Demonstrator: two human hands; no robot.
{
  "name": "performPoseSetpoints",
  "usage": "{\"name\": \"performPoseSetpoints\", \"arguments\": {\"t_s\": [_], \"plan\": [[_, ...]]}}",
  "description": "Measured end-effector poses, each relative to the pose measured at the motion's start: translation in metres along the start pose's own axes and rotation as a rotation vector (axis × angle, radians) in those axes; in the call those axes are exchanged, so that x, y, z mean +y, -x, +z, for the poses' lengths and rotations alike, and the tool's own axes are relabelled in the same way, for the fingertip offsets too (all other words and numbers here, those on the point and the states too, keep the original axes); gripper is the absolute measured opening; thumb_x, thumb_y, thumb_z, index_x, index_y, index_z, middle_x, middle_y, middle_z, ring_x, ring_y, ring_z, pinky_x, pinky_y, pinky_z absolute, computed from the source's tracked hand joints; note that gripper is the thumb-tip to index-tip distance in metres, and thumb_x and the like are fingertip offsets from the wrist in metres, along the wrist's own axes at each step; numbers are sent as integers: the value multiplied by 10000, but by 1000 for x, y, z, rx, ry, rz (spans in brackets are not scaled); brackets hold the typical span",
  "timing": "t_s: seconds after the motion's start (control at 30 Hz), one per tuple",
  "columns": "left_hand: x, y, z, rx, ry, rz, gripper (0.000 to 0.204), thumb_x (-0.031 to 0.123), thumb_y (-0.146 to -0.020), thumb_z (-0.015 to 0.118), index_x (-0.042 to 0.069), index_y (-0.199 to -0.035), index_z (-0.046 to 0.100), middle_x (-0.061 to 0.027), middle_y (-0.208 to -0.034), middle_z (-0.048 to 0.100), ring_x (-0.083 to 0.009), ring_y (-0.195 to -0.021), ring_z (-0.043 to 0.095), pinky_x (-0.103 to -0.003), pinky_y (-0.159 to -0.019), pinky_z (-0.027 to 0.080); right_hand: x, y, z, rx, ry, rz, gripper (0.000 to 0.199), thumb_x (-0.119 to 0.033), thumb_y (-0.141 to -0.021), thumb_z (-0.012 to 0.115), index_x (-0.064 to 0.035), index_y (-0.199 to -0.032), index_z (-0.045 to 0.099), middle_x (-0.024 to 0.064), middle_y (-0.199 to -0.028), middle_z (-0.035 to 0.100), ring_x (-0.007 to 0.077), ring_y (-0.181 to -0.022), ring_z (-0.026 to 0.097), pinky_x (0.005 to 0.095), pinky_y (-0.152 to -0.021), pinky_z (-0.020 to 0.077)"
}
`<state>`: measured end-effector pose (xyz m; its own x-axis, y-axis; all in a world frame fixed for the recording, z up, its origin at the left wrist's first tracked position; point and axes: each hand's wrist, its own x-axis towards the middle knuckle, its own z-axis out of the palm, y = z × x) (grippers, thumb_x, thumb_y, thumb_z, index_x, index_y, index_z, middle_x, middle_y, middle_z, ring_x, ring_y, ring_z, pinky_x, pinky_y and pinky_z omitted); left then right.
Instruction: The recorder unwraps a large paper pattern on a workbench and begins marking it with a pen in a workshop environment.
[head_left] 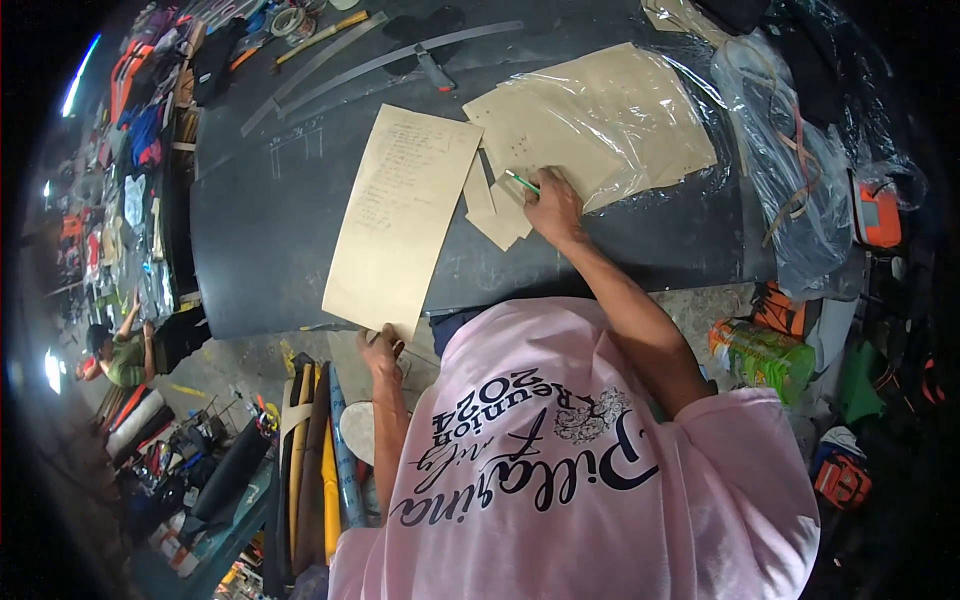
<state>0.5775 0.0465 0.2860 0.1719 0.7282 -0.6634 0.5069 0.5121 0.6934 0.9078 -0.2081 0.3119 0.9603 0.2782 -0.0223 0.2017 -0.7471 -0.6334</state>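
My right hand (552, 205) holds a green pen (522, 182) with its tip on small tan paper pieces (497, 218) lying on a dark worktable (260, 240). My left hand (381, 350) grips the near corner of a long tan paper sheet (400, 215) that carries handwritten lines and lies across the table. Just beyond the right hand, larger tan sheets lie under clear plastic wrap (610, 120). My pink printed shirt fills the lower middle of the view.
Long curved metal strips (380, 62), a yellow stick (320, 36) and a tape roll (288, 20) lie at the table's far side. A clear bag (790, 170), an orange tool (878, 215) and a green packet (765, 355) sit at the right. Rolled materials (320, 460) stand lower left; another person (120, 355) crouches at left.
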Motion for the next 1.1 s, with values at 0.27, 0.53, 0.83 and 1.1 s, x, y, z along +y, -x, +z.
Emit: {"name": "performPoseSetpoints", "arguments": {"t_s": [0.27, 0.53, 0.83, 1.1], "plan": [[-9, -2, -2, -13, 5, 4, 712, 91, -891, 677, 71, -1473, 267, -105, -943, 646, -200, -767, 628, -362, -651, 533, 59, -44, -46, 75, 303, 104, 320, -153, -821, 645, -16, -1110, 620, 197, -1105, 624, 400, -898, 675, 472, -795, 554], [8, -18, -17, 165, -55, 176, 871, 73, -853, 715, 51, -1544, 186, -201, -1315, 508, -264, -994, 606, -425, -799, 524, 74, -42, -79, 139, 310, 15, 375, -197, -859, 654, -105, -1216, 593, 173, -1148, 579, 397, -968, 650, 499, -801, 543], [58, 6, 11, 83, -816, 923, 776, 391, -840, 722, -14, -1435, 434, -323, -1449, 371, -475, -1328, 399, -507, -1094, 370, 123, -61, -114, 240, 275, 145, 342, -195, -810, 663, -97, -1138, 653, 179, -1012, 658, 401, -896, 661, 503, -781, 526], [87, 4, 50, 86, -1254, 604, 1147, 684, -661, 776, 210, -1569, 260, -273, -1603, 139, -468, -1476, 155, -675, -1096, 285, 166, -81, -162, 477, -435, 313, 155, -172, -872, 638, -40, -836, 709, 3, -646, 584, 86, -611, 500, 301, -563, 386]]}}
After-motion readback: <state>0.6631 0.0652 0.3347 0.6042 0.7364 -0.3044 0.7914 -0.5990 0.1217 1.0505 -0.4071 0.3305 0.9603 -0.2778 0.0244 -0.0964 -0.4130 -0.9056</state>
